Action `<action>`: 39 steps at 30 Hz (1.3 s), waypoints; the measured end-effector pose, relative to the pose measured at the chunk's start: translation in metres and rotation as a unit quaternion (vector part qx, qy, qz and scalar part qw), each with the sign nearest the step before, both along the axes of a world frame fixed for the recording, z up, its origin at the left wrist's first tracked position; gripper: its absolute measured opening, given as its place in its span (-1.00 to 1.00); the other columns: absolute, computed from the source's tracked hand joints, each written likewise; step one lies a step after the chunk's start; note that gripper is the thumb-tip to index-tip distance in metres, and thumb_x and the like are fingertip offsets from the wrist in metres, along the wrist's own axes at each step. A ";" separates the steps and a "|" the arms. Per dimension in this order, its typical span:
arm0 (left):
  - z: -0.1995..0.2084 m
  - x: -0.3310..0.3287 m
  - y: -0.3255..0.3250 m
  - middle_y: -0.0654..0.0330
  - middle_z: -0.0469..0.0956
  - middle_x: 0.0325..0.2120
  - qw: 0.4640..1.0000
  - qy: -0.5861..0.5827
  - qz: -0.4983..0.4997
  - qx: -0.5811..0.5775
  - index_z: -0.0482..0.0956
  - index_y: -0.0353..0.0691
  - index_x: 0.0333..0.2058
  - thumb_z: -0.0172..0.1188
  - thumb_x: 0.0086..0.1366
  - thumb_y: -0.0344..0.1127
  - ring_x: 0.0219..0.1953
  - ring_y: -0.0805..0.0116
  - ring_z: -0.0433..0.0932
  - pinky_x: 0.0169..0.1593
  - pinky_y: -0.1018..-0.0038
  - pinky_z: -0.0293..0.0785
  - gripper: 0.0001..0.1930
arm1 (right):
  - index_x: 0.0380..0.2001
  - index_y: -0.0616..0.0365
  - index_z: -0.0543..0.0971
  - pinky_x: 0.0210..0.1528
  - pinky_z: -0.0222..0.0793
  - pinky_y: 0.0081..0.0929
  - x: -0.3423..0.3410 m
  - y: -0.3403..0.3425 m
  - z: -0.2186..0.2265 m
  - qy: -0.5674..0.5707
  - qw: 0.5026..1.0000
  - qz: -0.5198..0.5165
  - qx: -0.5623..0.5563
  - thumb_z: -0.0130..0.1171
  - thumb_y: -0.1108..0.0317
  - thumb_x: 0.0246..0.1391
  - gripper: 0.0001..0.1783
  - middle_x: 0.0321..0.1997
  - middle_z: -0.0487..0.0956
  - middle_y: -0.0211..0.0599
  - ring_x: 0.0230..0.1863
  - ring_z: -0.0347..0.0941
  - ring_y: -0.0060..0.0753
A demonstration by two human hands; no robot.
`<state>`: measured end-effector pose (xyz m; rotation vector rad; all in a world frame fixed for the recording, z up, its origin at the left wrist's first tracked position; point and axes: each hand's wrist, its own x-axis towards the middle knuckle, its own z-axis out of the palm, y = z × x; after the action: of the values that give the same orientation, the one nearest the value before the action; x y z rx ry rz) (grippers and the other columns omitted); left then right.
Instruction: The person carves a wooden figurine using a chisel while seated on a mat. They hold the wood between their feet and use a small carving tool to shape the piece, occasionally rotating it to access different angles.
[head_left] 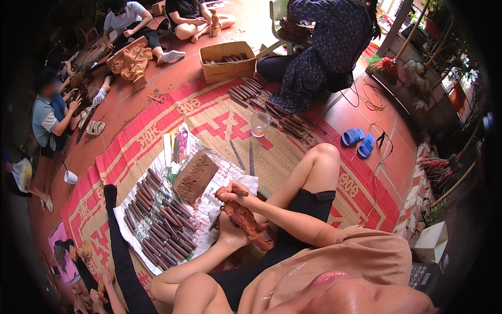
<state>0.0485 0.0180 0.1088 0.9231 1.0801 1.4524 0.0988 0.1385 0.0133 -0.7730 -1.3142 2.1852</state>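
Note:
My right hand [243,195] is closed round a carving tool with a brown wooden handle [240,192]; its blade is hidden. The hand is at the upper end of a reddish-brown carved wooden figure [242,218], which lies slanted between my bent legs with its base toward me. My left hand does not show; the bare skin beside the figure looks like my foot. To the left, several round, dark wooden tool handles [162,225] lie in rows on a white printed sheet [128,222]. A brown carved-faced block [195,177] rests at the far side of that sheet.
Two flat dark strips [251,159] and a clear cup [260,124] are on the patterned mat [209,128]. Beyond are more tool rows [248,91], a cardboard box [227,62] and a seated person [329,47]. Blue slippers [358,141] are right; other people sit far left.

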 end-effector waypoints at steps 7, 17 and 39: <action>-0.033 0.001 -0.007 0.27 0.39 -0.33 0.998 -0.023 -0.009 -0.050 0.31 -0.23 -0.10 -0.07 0.33 -0.13 -0.09 0.33 0.32 -0.03 0.37 0.15 -0.69 | -0.39 0.06 0.31 -0.32 0.35 -0.66 0.001 0.001 0.022 -0.022 1.000 0.002 -0.014 0.36 0.35 0.05 -0.65 -0.36 0.48 -0.45 -0.34 0.38 -0.66; 0.031 -0.025 0.016 0.25 0.39 -0.31 0.989 0.112 0.092 0.025 0.30 -0.26 -0.01 -0.07 0.34 -0.05 -0.03 0.28 0.31 0.05 0.30 0.13 -0.59 | -0.36 0.08 0.30 -0.30 0.36 -0.66 -0.006 0.000 0.012 0.013 1.000 0.011 -0.001 0.34 0.37 0.07 -0.66 -0.33 0.49 -0.39 -0.29 0.40 -0.63; 0.252 -0.027 0.044 0.20 0.40 -0.26 0.738 0.229 0.408 0.486 0.27 -0.34 0.18 -0.07 0.38 0.11 0.09 0.17 0.29 0.21 0.16 0.10 -0.37 | -0.39 0.04 0.32 -0.33 0.33 -0.67 0.018 0.004 0.007 -0.024 0.999 -0.010 0.025 0.35 0.24 0.06 -0.65 -0.32 0.48 -0.43 -0.34 0.38 -0.67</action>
<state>0.0218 0.0620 0.3612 1.7275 1.1019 2.7663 0.1166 0.1425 0.0205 -0.8194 -1.3731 2.1224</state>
